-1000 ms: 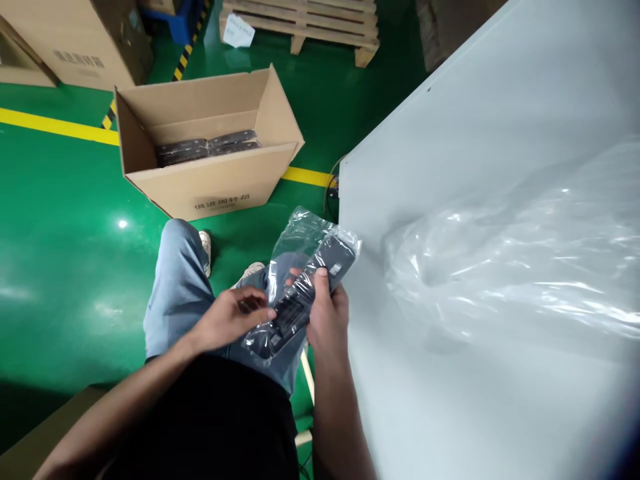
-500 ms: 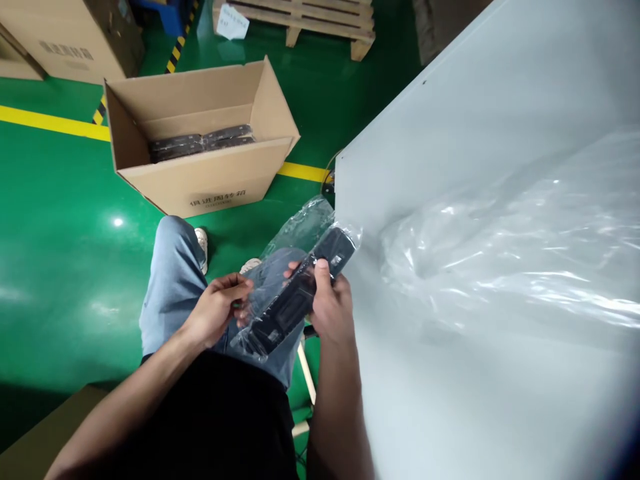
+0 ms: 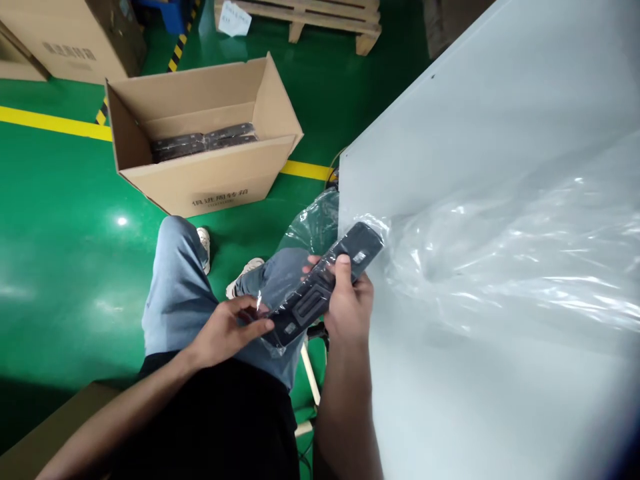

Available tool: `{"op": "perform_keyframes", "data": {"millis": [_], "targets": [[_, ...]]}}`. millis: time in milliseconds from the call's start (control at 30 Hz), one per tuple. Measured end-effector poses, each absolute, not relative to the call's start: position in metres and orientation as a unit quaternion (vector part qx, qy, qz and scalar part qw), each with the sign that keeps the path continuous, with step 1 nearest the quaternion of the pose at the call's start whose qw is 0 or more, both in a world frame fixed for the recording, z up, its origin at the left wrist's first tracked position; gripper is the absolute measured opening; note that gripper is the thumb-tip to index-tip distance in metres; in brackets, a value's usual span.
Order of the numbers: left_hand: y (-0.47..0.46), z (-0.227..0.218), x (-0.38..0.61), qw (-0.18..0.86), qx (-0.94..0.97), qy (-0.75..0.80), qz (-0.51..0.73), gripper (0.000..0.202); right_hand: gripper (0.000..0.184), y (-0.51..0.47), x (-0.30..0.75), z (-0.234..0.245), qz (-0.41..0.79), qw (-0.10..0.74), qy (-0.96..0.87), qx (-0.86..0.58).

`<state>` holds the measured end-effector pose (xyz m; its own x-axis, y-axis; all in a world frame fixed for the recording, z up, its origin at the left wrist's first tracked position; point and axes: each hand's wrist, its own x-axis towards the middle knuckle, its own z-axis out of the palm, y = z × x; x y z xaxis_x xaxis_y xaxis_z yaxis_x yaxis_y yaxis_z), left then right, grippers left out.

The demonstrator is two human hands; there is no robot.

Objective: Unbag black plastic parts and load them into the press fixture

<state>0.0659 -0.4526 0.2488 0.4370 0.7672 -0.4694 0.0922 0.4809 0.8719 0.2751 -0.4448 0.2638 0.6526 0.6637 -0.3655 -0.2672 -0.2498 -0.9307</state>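
Note:
A long black plastic part (image 3: 311, 303) lies slanted above my lap, inside a clear plastic bag (image 3: 315, 223). My right hand (image 3: 347, 300) is closed round its upper half, thumb on top and fingertips showing at the far side. At the lower end my left hand (image 3: 233, 330) grips the bagged part, its thumb on the near edge and its fingers partly behind the film. Loose film spreads out to the left of the part's upper end. The part's underside is hidden.
To my right is a white table (image 3: 450, 387) with crumpled clear plastic film (image 3: 480, 260) on it. An open cardboard box (image 3: 210, 183) holding several wrapped black parts (image 3: 205, 141) stands on the green floor. Beyond are a wooden pallet (image 3: 310, 15) and another carton (image 3: 65, 40).
The bagged part has shifted right and slightly up in my right hand. My left hand has moved from the loose film to the part's lower end.

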Motion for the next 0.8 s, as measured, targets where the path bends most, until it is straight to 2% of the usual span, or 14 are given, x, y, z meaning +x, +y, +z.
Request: {"op": "perform_keyframes", "data": {"millis": [133, 367, 533, 667, 800], "targets": [[-0.463, 0.24, 0.074, 0.674, 0.403, 0.527, 0.325, 0.049, 0.065, -0.443, 0.275, 0.258, 0.416, 0.584, -0.137, -0.683], [-0.447, 0.249, 0.071, 0.721, 0.275, 0.539, 0.338, 0.055, 0.059, -0.44, 0.281, 0.251, 0.491, 0.568, -0.15, -0.643], [-0.44, 0.256, 0.069, 0.784, 0.191, 0.513, 0.294, 0.056, 0.06, -0.437, 0.286, 0.237, 0.526, 0.589, -0.11, -0.604], [-0.437, 0.258, 0.068, 0.766, 0.227, 0.503, 0.33, 0.056, 0.07, -0.436, 0.278, 0.227, 0.567, 0.625, -0.055, -0.534], [-0.437, 0.259, 0.066, 0.696, 0.348, 0.512, 0.365, 0.051, 0.072, -0.442, 0.251, 0.218, 0.617, 0.601, -0.003, -0.508]]}}
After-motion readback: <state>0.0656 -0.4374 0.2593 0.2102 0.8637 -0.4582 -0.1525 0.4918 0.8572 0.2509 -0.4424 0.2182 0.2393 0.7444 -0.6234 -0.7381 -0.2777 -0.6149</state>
